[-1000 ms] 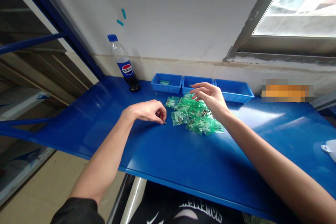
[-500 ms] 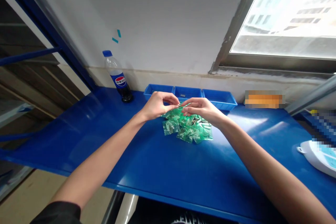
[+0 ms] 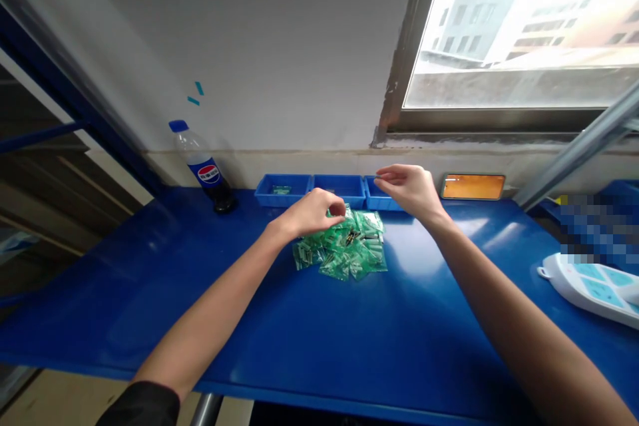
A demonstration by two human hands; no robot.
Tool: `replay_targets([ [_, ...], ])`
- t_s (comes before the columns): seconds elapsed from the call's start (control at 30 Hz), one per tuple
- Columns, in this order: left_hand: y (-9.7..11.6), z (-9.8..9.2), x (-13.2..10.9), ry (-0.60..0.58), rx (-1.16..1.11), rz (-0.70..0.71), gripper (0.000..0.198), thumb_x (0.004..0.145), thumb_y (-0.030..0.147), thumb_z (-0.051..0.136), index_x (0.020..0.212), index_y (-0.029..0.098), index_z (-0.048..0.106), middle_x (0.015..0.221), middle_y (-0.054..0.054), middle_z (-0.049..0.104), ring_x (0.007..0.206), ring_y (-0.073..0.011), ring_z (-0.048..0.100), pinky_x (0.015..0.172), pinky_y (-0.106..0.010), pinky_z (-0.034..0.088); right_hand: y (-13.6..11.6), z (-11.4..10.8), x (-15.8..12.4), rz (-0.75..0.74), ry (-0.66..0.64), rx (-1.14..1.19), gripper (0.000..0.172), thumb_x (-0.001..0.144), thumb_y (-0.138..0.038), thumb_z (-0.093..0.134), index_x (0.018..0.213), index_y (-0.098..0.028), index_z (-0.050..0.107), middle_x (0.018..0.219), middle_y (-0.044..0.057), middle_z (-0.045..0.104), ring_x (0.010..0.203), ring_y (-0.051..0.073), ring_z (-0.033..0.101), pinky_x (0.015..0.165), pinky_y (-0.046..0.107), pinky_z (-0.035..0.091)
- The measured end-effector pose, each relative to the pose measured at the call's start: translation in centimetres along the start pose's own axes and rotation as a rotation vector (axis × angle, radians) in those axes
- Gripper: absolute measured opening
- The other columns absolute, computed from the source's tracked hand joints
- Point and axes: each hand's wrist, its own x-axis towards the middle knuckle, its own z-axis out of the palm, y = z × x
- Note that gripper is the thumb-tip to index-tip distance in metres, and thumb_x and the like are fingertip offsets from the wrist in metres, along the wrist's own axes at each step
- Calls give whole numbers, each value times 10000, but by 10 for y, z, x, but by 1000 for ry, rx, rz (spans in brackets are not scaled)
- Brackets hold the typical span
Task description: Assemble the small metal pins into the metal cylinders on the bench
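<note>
A heap of small green-tinted clear plastic packets (image 3: 344, 256) lies on the blue table, with thin dark and metallic pieces showing through. My left hand (image 3: 312, 213) hovers over the heap's far left side, fingers curled and thumb brought to the forefinger; anything between them is hidden. Further right and higher, my right hand (image 3: 410, 192) is in front of the right blue bin (image 3: 379, 202), fingertips pinched over it. Something tiny may be in that pinch, too small to name. The middle bin (image 3: 344, 200) and left bin (image 3: 272, 200) stand beside it; the left one holds a green packet.
A cola bottle (image 3: 204, 173) stands at the back left by the wall. To the right, a phone with an orange screen (image 3: 473, 186) leans on the wall. A white and light-blue plastic item (image 3: 589, 289) lies at the right edge. A window is above.
My hands, together over the packets before, are now apart: the right has moved right and up to the right bin, the left stays over the heap. The view has turned slightly right and up.
</note>
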Motion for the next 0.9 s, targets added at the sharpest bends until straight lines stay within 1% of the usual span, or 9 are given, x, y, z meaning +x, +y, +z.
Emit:
replay_targets([
  [0.07,-3,3,-1,-15,63,-1,93,847,220,702,895,161,756,898,-69,754,812,-180,691,743,-286,514,4,-7,3,-27,18,-117,449,759,-369,743,1151,-153,770,947,111,794,834,246,766,827,389,610],
  [0.1,-5,3,-1,-6,100,-20,100,840,231,715,903,161,751,896,-68,745,803,-180,681,732,-287,506,5,-9,3,-35,3,-172,441,763,-360,736,1154,-158,769,945,105,794,832,242,764,828,384,605],
  [0.17,-8,3,-2,18,166,-58,139,820,268,751,911,164,736,887,-61,725,784,-182,660,711,-290,489,5,-10,2,-49,-71,-259,332,778,-330,716,1059,-168,790,883,84,789,799,228,755,799,358,591],
  [0.27,-9,1,-2,18,179,-66,192,814,319,776,911,165,716,879,-53,703,768,-174,638,700,-285,475,2,-7,-1,-75,-310,-395,205,771,-304,731,931,-196,800,777,47,767,727,208,726,703,321,547],
  [0.37,-9,-1,-3,-6,143,-39,188,828,322,765,911,162,711,874,-52,694,764,-162,630,704,-274,472,5,-2,-3,-92,-545,-599,345,729,-355,805,1054,-237,798,776,37,757,725,224,701,639,324,486],
  [0.47,-8,0,-3,-12,131,-34,182,825,309,763,920,161,718,868,-55,694,760,-160,626,701,-272,469,12,3,-3,-91,-630,-711,457,730,-413,827,1154,-248,776,810,55,748,757,238,686,638,328,454],
  [0.57,-6,1,-4,-10,114,-45,184,831,326,759,907,161,727,871,-61,703,759,-164,632,699,-276,467,15,6,-2,-75,-643,-702,410,744,-414,824,1110,-235,775,794,50,730,724,216,661,627,314,435],
  [0.77,0,-6,-4,12,-23,-49,289,895,422,694,965,150,761,893,-82,746,778,-175,670,706,-286,486,-3,-4,1,-132,-505,-592,182,756,-388,792,806,-214,769,734,27,671,676,180,608,612,305,401],
  [0.9,4,-15,-7,25,-177,-97,347,888,461,701,1037,155,766,915,-78,772,802,-174,697,720,-278,506,-24,-9,-4,-165,-456,-324,275,777,-470,769,759,-200,723,758,37,677,704,175,608,646,313,433],
])
